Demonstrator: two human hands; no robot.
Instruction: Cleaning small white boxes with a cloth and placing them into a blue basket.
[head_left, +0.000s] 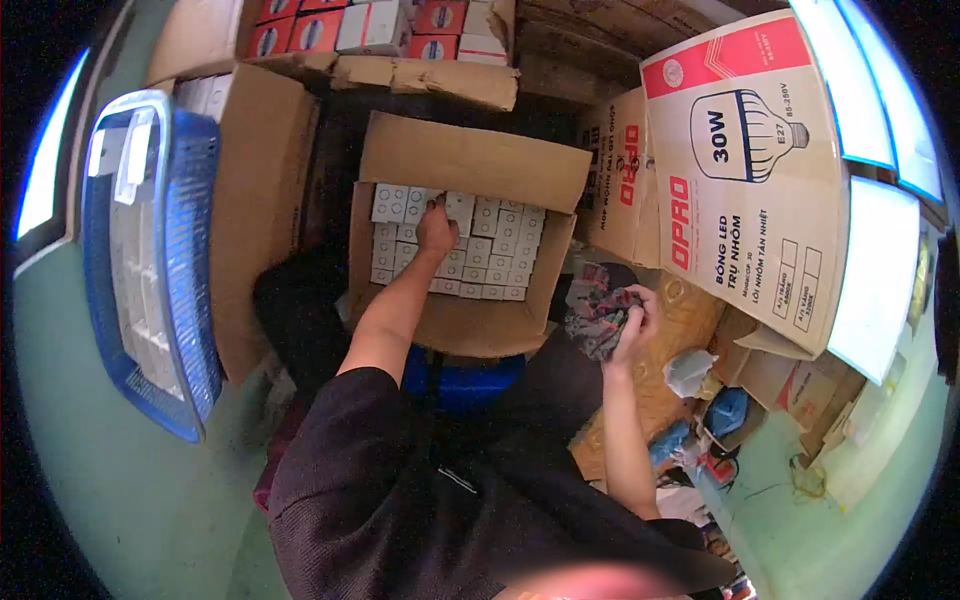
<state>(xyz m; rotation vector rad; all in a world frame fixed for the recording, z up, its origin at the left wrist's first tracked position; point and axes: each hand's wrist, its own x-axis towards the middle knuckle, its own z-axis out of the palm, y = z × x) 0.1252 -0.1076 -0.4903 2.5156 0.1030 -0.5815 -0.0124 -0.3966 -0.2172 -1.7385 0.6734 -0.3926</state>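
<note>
My left hand reaches into an open cardboard box and grips a small white box at the far side. Rows of similar small white boxes, each with round marks on its face, fill the cardboard box. The fingertips of that hand are partly hidden. Off to the right, my right hand is closed round a crumpled dark grey cloth with red patches.
On the left stands a blue plastic basket holding white boxes. Behind is a carton of red and white boxes. A large printed carton leans at the right, near small bags and scraps.
</note>
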